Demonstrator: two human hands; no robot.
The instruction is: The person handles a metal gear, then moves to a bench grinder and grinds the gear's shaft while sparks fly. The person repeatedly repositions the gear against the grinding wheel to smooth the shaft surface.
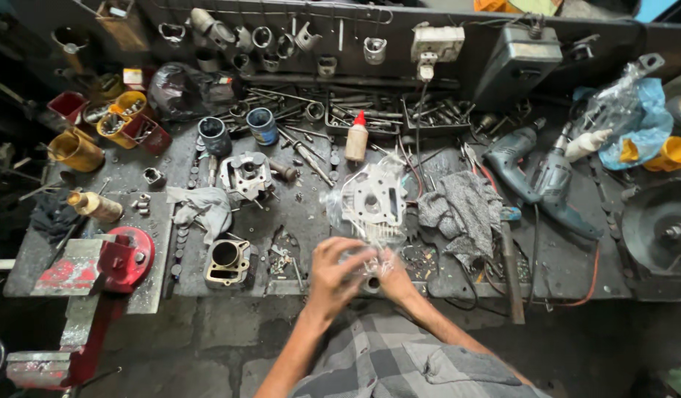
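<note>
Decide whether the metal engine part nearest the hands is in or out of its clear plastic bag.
In: crinkled clear plastic bag surrounds the engine part.

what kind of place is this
Most likely a small engine repair workshop: a cylinder head and cylinder block lie on the grimy workbench, beside two electric drills and a red vise.
</note>
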